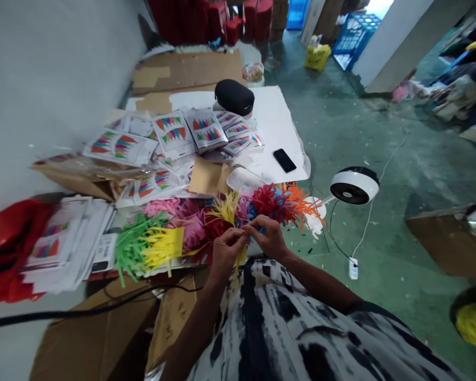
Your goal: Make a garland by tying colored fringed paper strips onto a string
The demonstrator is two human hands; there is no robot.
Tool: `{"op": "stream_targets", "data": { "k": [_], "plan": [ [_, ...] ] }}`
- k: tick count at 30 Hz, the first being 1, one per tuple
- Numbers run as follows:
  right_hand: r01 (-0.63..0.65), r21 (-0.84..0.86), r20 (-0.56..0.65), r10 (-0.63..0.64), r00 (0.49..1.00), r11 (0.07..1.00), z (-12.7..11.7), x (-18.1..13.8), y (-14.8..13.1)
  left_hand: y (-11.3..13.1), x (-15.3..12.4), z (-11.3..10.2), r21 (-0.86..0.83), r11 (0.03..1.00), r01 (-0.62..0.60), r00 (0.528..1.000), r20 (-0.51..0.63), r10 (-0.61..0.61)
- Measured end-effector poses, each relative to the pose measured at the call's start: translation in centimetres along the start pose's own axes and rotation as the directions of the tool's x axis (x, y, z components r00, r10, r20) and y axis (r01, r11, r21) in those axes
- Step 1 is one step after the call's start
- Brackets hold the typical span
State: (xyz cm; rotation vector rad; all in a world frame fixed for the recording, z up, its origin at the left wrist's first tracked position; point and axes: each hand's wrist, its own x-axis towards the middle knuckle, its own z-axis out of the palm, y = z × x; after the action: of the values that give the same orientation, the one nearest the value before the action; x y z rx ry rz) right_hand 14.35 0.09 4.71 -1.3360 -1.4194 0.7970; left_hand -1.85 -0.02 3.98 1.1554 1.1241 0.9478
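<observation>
1. Here, at the far left, a red bag point(6, 248) lies against the wall.
2. Beside it sits a stack of packs point(63, 241). More packs fan out behind, each printed with coloured fringes, and their lettering is too small to read.
3. A paper garland point(190, 227) runs in front of the packs, with a green tuft point(133, 246), then a yellow tuft point(164, 244), then pink, red and orange.
4. The left hand point(226, 253) is clenched on the garland, pinching a yellow piece that hangs below the fingers.
5. The right hand point(268, 237) meets the left at the fingertips and likewise pinches the garland, at a blue and red part.
6. Behind the hands, a black case point(234, 97) stands on a white sheet point(277, 121). A phone point(284, 160) lies near the sheet's right edge, its screen dark; no brand shows.
7. To the right, a white fan point(354, 185) stands on the green floor point(400, 238), with a small white box point(353, 268) on a cord near it.
</observation>
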Motion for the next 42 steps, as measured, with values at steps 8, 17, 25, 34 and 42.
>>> {"op": "stream_targets", "data": {
  "k": [8, 17, 25, 34, 42],
  "plan": [
    [-0.197, 0.113, 0.312, 0.153, 0.938, 0.974, 0.2, 4.6, 5.1, -1.3, 1.0, 1.5, -0.101, 0.994, 0.048, 0.935, -0.345, -0.08],
    [-0.041, -0.702, 0.246, 0.297, 0.923, 0.711, 2.8, 19.2, 14.6, -2.2, 2.0, 1.2, -0.154, 0.974, 0.166, 0.892, -0.397, -0.215],
    [0.111, -0.814, 0.348, 0.326, 0.879, 0.57, 6.0, 21.7, 18.3, -3.1, 2.7, 0.9, -0.13, 0.971, 0.201, 0.857, -0.457, -0.238],
    [0.147, -0.828, 0.318, 0.237, 0.918, 0.541, 4.4, 21.6, 17.9, -2.7, 4.4, 0.2, -0.171, 0.972, 0.159, 0.823, -0.521, -0.226],
    [0.092, -0.125, 0.343, -0.044, 0.938, 0.988, 2.2, 18.0, 9.6, -0.6, 6.0, -0.2, -0.086, 0.996, 0.026, 0.835, -0.546, -0.068]
  ]
}}
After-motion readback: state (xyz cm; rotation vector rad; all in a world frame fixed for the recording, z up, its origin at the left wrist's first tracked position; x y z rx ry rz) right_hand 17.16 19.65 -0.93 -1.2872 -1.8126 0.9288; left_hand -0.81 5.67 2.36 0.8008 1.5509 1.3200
